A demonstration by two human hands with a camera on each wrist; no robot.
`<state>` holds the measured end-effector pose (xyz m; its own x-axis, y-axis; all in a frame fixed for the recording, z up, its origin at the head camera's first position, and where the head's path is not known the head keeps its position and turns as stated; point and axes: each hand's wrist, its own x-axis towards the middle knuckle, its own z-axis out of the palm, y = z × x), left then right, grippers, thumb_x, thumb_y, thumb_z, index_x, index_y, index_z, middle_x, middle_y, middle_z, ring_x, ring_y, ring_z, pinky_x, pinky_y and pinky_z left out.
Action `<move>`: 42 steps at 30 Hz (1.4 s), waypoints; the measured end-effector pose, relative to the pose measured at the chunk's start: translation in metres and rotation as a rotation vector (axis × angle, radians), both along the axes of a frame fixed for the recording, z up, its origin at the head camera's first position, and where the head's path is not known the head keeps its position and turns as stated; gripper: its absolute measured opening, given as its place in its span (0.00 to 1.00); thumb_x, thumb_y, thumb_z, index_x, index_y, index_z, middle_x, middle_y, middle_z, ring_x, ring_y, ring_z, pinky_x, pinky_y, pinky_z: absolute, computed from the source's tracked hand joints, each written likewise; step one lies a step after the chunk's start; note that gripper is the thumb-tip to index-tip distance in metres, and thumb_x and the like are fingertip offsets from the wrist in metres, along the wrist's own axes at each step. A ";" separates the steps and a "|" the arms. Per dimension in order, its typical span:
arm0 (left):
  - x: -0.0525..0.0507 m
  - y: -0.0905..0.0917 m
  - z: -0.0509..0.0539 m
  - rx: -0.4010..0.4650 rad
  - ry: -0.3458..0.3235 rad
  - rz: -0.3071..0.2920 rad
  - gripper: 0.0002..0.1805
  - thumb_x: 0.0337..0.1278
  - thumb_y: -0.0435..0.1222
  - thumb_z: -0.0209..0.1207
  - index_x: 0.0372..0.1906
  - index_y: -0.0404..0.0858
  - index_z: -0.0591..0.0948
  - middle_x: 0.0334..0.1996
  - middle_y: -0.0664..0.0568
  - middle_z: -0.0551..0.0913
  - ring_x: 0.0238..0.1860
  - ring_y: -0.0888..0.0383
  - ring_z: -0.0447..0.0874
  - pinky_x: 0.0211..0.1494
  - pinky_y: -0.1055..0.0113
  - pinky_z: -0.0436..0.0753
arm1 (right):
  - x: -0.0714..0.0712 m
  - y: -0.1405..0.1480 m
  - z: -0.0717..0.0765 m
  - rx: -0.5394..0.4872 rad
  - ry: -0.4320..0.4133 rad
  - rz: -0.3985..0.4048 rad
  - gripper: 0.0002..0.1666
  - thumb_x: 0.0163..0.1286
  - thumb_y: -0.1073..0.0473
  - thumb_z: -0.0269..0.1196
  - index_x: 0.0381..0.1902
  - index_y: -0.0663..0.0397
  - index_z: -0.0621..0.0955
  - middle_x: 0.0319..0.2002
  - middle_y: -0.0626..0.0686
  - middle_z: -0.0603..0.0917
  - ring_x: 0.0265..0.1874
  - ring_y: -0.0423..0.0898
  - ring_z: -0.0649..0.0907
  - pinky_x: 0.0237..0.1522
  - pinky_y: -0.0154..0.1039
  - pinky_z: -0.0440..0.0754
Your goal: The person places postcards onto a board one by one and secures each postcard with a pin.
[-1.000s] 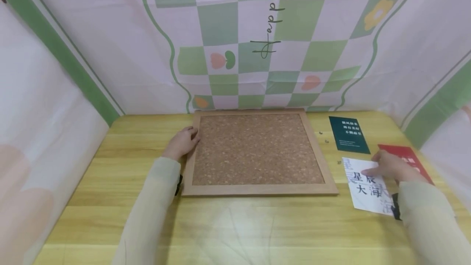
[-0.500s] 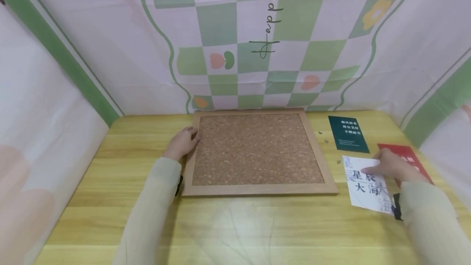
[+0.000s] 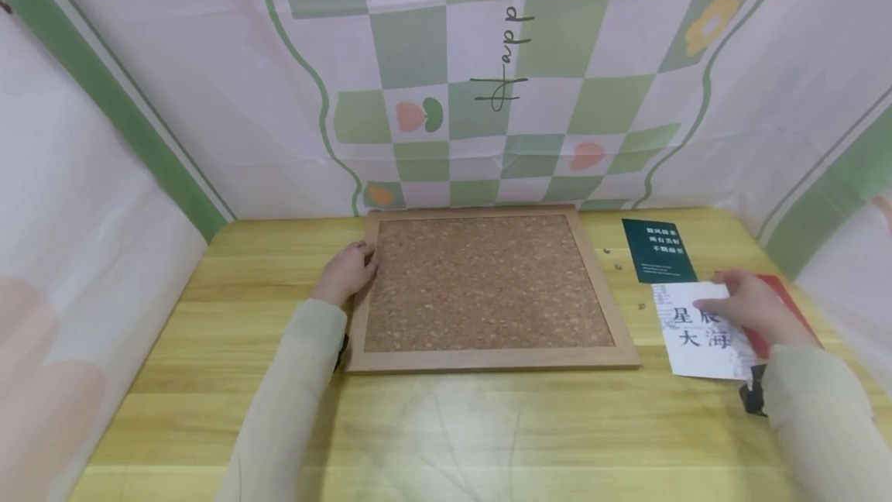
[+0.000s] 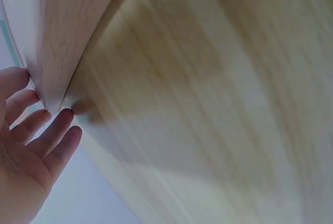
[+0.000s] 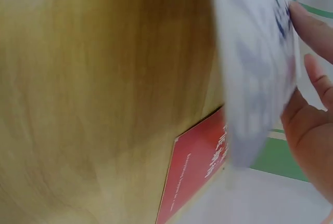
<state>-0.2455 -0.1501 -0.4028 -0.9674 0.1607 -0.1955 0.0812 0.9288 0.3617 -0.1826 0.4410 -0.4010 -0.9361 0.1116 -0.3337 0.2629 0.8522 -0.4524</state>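
A framed corkboard (image 3: 488,281) lies on the table. My left hand (image 3: 345,273) touches the left side of its wooden frame (image 4: 67,21); in the left wrist view the fingers are relaxed, with their tips at the frame's edge. My right hand (image 3: 756,308) pinches a white card (image 3: 700,355) with dark Chinese characters by its right edge. This card (image 5: 255,73) is raised off the table in the right wrist view. Partly behind the hand and white card lies a red card (image 3: 790,304), and a dark green card (image 3: 658,250) lies just beyond.
Several small pushpin-like bits (image 3: 618,266) lie between the corkboard and the cards. A patterned cloth (image 3: 481,122) hangs along the table's back edge, with more cloth on both sides. The wooden table (image 3: 446,432) extends in front of the board.
The right hand has lifted the white card off the table and tilted it, moving it slightly away from me; it overlaps the green card's lower edge. The left hand stays at the frame.
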 end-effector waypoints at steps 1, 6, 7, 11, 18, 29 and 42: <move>0.000 0.000 0.000 -0.001 -0.001 0.000 0.27 0.72 0.40 0.45 0.70 0.33 0.63 0.71 0.35 0.60 0.71 0.38 0.60 0.73 0.47 0.63 | 0.000 0.000 0.001 -0.005 0.013 0.010 0.55 0.60 0.37 0.64 0.64 0.77 0.58 0.60 0.82 0.60 0.53 0.74 0.67 0.51 0.68 0.68; 0.000 0.000 0.000 -0.002 -0.002 0.003 0.27 0.73 0.40 0.45 0.70 0.33 0.63 0.72 0.35 0.59 0.71 0.38 0.59 0.73 0.48 0.63 | 0.002 -0.003 0.009 -0.007 0.045 0.052 0.49 0.64 0.34 0.58 0.62 0.73 0.65 0.61 0.82 0.60 0.56 0.77 0.65 0.52 0.71 0.64; -0.001 0.000 0.000 -0.003 0.000 0.003 0.27 0.73 0.40 0.44 0.70 0.33 0.63 0.72 0.35 0.60 0.71 0.38 0.60 0.73 0.47 0.63 | 0.002 -0.004 0.010 -0.005 0.047 0.057 0.48 0.65 0.34 0.57 0.62 0.72 0.65 0.61 0.82 0.60 0.56 0.77 0.65 0.52 0.72 0.64; -0.001 0.000 -0.001 -0.003 -0.002 0.008 0.27 0.73 0.41 0.44 0.70 0.34 0.63 0.72 0.36 0.60 0.71 0.38 0.59 0.73 0.47 0.63 | 0.001 -0.006 0.014 -0.007 0.057 0.069 0.46 0.67 0.36 0.57 0.62 0.73 0.65 0.61 0.83 0.59 0.55 0.76 0.66 0.52 0.70 0.64; -0.001 0.001 0.000 0.029 -0.003 0.013 0.26 0.73 0.40 0.44 0.70 0.32 0.63 0.71 0.34 0.60 0.71 0.38 0.59 0.74 0.48 0.63 | -0.004 -0.006 0.020 -0.037 0.075 0.089 0.43 0.68 0.45 0.59 0.65 0.75 0.60 0.61 0.82 0.60 0.56 0.76 0.64 0.52 0.70 0.64; -0.003 0.000 -0.003 0.098 0.002 0.024 0.26 0.72 0.37 0.45 0.69 0.30 0.63 0.70 0.31 0.60 0.71 0.37 0.60 0.74 0.48 0.63 | -0.013 -0.039 0.047 -0.166 0.081 0.112 0.57 0.63 0.49 0.64 0.73 0.71 0.44 0.67 0.80 0.52 0.61 0.78 0.60 0.53 0.74 0.64; -0.005 0.001 0.006 0.128 -0.093 0.014 0.27 0.72 0.35 0.43 0.71 0.31 0.60 0.72 0.32 0.56 0.73 0.36 0.54 0.75 0.48 0.59 | -0.040 -0.102 0.060 -0.294 0.135 0.089 0.52 0.65 0.57 0.63 0.73 0.68 0.45 0.67 0.80 0.52 0.62 0.71 0.64 0.58 0.58 0.71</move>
